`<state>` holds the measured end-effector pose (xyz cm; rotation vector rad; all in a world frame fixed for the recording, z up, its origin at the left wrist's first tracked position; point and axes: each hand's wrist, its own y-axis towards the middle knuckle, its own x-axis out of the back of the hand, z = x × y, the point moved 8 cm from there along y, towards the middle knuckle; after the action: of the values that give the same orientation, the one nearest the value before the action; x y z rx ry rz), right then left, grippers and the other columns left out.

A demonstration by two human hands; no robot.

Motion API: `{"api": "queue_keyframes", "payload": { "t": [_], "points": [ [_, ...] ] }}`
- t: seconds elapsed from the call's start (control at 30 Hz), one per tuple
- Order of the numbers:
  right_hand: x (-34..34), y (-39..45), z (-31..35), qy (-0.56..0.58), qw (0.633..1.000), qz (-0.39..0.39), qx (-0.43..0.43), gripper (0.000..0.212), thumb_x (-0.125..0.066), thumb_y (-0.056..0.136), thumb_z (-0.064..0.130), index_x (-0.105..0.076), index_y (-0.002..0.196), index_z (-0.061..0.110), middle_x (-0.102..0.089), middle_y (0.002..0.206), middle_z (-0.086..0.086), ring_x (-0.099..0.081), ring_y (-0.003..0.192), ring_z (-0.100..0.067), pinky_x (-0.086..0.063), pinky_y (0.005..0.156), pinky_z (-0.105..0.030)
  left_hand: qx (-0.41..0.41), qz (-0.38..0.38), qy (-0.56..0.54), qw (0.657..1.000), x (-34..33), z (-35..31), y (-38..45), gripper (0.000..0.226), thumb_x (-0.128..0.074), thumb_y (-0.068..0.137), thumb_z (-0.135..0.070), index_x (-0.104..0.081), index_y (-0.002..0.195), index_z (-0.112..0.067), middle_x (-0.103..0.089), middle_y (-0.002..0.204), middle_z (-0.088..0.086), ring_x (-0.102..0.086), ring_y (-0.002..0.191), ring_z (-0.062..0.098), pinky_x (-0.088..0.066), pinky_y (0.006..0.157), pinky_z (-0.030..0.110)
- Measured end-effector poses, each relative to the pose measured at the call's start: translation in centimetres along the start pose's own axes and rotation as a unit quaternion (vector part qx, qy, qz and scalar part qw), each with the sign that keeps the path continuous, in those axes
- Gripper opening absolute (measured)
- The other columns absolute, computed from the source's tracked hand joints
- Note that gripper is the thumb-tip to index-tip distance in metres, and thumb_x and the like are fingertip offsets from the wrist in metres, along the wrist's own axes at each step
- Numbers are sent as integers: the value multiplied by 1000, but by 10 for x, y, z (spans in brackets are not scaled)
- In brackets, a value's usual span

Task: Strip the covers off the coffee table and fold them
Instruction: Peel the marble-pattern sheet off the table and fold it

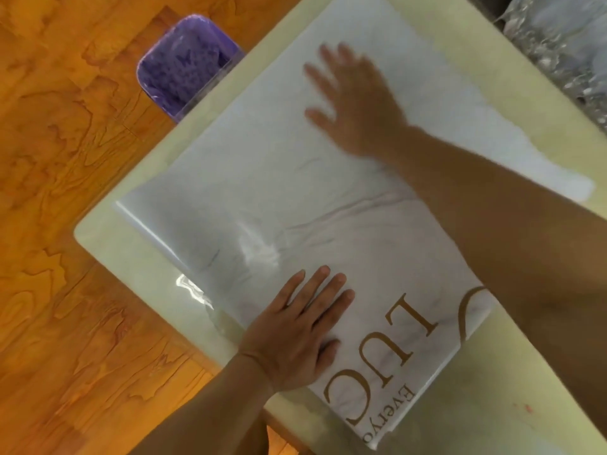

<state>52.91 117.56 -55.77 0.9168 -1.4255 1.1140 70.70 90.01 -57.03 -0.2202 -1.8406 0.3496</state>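
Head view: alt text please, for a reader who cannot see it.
Both hands, left hand and right hand, press flat on a white plastic cover with gold lettering, spread over a pale coffee table. A purple bin stands on the wooden floor.

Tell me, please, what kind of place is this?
Probably a living room at home: a low pale coffee table stands on a wooden floor, with a purple-lined bin beside it.

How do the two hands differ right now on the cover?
The left hand lies near the cover's near edge, beside the gold lettering; the right hand reaches across to the far part. The left hand is sharp in the picture, while the right hand is motion-blurred. The left hand's fingers lie close together; the right hand's spread wider. Both are open, palm down, flat on the white cover.
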Motion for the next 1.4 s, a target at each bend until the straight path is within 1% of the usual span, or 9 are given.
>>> {"api": "queue_keyframes", "payload": {
  "t": [0.17,0.37,0.57,0.7,0.77,0.83,1.13,1.27,1.4],
  "points": [
    [19,17,-85,6,978,4,-207,73,-7,98,63,-6,160,24,1,168,-9,0,154,-33,-1,123,-54,1,-11,2,1000,2,1,0,75,-35,102,-54,-14,162,-17,-3,170,8,0,157,30,-9,125,51],
    [2,0,85,2,994,35,101,77,-13,98,68,-15,159,21,-10,168,-7,-8,154,-30,-10,123,-50,1,-10,-12,1000,4,-1,-1,74,-36,101,-53,-15,162,-17,-6,170,8,-2,157,30,-12,124,52],
    [18,25,-61,37,987,10,-158,80,-4,97,68,-5,161,19,2,168,-10,2,154,-33,-3,124,-52,0,-24,-3,1000,4,0,0,74,-35,101,-53,-13,163,-17,-5,170,8,0,157,30,-7,125,52],
    [17,-32,102,51,990,-32,125,69,-26,100,57,-31,156,17,-22,164,-15,-15,152,-38,-15,121,-56,4,-23,-6,1000,7,-1,-1,73,-33,102,-53,-12,163,-18,-8,170,8,0,157,30,-9,124,52],
    [2,-84,180,57,962,0,267,65,-21,103,57,-23,158,23,-15,167,-8,-5,154,-32,-9,123,-53,2,-26,-8,1000,6,-2,-1,73,-35,101,-53,-16,162,-18,-19,168,8,-9,155,31,-9,125,52],
    [-10,-90,202,40,957,49,284,68,-12,102,63,-10,160,29,0,169,0,8,155,-26,-4,123,-51,-1,-42,-9,999,5,-2,-2,72,-37,100,-54,-21,161,-19,-32,163,8,-19,150,31,-9,125,51],
    [3,-88,207,124,978,62,155,62,-16,104,54,-10,160,28,6,168,-4,12,154,-30,-2,123,-54,7,-70,-1,998,15,-2,-5,53,-47,98,-52,-59,137,-18,-62,135,6,-42,129,29,-21,122,49],
    [16,-159,117,212,963,-100,-130,42,-45,102,24,-50,143,14,-38,156,-13,-31,145,-35,-28,116,-56,-6,-102,-70,992,25,1,-9,50,-48,101,-38,-54,143,-14,-49,150,8,-35,145,28,-17,125,47],
    [-10,-246,86,193,923,-107,-315,38,-43,105,18,-48,141,8,-41,152,-16,-35,141,-36,-30,116,-50,9,-152,-216,964,39,11,-14,45,-58,92,-16,-57,136,-6,-41,154,15,-25,152,30,-25,123,45]
  ]
}}
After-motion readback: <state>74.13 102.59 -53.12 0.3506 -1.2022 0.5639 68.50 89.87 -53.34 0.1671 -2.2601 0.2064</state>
